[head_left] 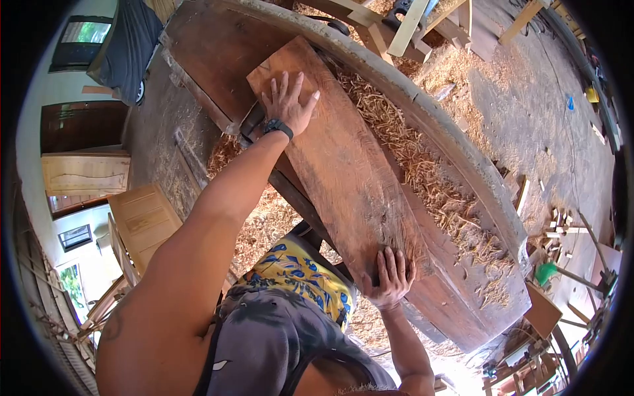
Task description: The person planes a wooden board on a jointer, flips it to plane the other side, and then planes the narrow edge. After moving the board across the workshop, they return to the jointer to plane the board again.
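A thick reddish-brown wooden plank [337, 155] lies lengthwise on a wooden workbench [205, 56] in front of me. My left hand [290, 105] rests on the plank's far end, fingers spread and palm down, a dark watch on its wrist. Near the plank's other end my right hand [391, 277] lies on the wood, fingers stretched out flat. Neither hand grips anything. The plank's face has rough, darker patches close to my right hand. Curled wood shavings [422, 165] fill the bench surface along the plank's far side.
Shavings and offcuts cover the floor [515, 119] beyond the bench. Wood pieces [409, 30] are stacked at the top. A green brush-like item [545, 272] is at the right. Wooden door panels [146, 221] lean at the left, near a covered vehicle [125, 53].
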